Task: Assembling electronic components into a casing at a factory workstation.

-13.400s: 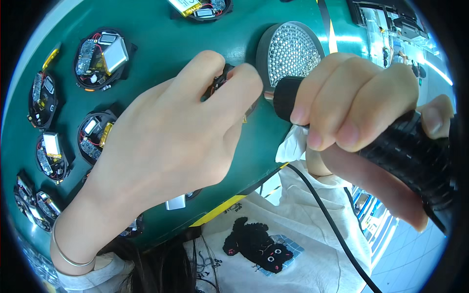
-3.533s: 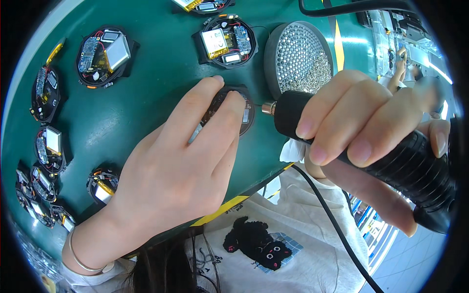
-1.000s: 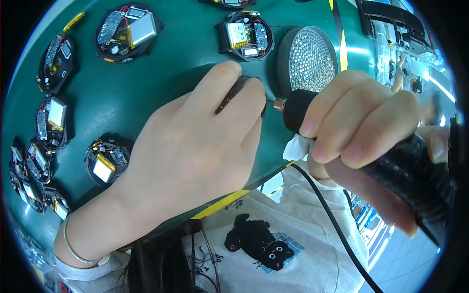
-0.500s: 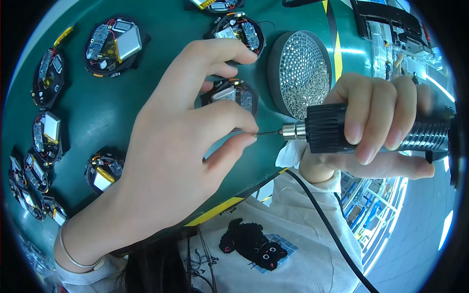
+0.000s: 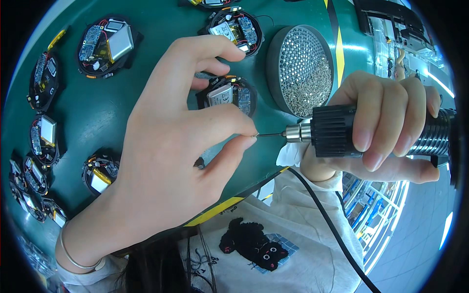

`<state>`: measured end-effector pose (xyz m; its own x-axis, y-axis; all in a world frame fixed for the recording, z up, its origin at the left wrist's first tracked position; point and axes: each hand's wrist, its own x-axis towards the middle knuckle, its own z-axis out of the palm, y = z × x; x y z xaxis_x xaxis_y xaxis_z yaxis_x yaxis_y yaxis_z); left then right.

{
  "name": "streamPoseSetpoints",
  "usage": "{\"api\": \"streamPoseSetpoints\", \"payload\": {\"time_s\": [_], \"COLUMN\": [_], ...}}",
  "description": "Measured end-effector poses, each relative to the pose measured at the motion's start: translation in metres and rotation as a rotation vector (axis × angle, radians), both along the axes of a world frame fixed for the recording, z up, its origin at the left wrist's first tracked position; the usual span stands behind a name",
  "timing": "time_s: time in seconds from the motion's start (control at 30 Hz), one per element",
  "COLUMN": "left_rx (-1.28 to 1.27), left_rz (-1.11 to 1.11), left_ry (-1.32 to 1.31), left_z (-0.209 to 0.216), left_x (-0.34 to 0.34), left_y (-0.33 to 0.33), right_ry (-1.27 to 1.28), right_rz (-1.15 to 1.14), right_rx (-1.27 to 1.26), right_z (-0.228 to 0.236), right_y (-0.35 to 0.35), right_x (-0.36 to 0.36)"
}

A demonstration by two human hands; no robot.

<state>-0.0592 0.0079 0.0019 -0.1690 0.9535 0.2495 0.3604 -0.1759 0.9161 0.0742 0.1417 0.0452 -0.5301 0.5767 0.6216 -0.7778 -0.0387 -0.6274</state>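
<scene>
My right hand [image 5: 386,119] is wrapped around a black electric screwdriver [image 5: 333,132], held level with its thin bit [image 5: 270,135] pointing left. The thumb and index finger of my left hand [image 5: 168,132] pinch together right at the bit's tip. Anything between those fingertips is too small to make out. Beneath the left hand's fingers lies a round black device housing [image 5: 245,100] with a circuit board and a silver battery, partly covered by the hand. Just beyond the screwdriver stands a round grey dish [image 5: 274,73] holding many tiny silver screws [image 5: 310,93].
Another round housing [image 5: 248,30] lies beyond my left hand, and a larger-looking one [image 5: 105,46] at the far left. Several more line the green table's [image 5: 97,127] left side. A black cable [image 5: 322,212] hangs in front of my shirt. Yellow-black tape [image 5: 215,211] marks the near edge.
My left hand has shifted slightly left, and the screwdriver slightly right. The housings at the far left sit a little further left in the picture. The pinch at the bit's tip continues.
</scene>
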Motion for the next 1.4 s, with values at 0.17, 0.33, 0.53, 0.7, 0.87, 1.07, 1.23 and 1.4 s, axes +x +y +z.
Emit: {"api": "streamPoseSetpoints", "payload": {"time_s": [0.17,0.33,0.53,0.7,0.87,1.07,1.23,1.4], "left_rx": [0.011,0.03,-0.008,0.031,0.037,-0.05,0.201,-0.026], "left_rz": [-0.026,-0.05,-0.061,-0.055,-0.054,-0.129,-0.096,-0.01], "left_ry": [0.024,0.037,0.135,0.072,0.085,0.318,0.32,0.105], "left_z": [0.003,0.002,0.01,0.002,0.003,0.019,0.005,0.001], "left_x": [0.0,-0.002,-0.004,-0.002,-0.003,-0.005,-0.004,0.002], "left_y": [0.002,0.002,0.001,0.0,0.0,0.001,0.005,0.001], "right_ry": [-0.195,-0.163,0.001,0.016,-0.052,-0.017,-0.009,-0.226], "right_rz": [0.03,0.024,-0.079,-0.133,-0.115,-0.101,-0.038,-0.029], "right_rx": [0.034,0.004,-0.008,-0.055,-0.061,-0.08,-0.097,0.344], "right_z": [0.019,0.017,0.004,0.005,0.018,0.008,0.007,0.012], "right_y": [0.01,0.005,-0.007,-0.008,0.003,-0.007,-0.001,0.007], "right_x": [0.021,0.021,-0.001,-0.003,0.016,-0.001,0.006,0.02]}}
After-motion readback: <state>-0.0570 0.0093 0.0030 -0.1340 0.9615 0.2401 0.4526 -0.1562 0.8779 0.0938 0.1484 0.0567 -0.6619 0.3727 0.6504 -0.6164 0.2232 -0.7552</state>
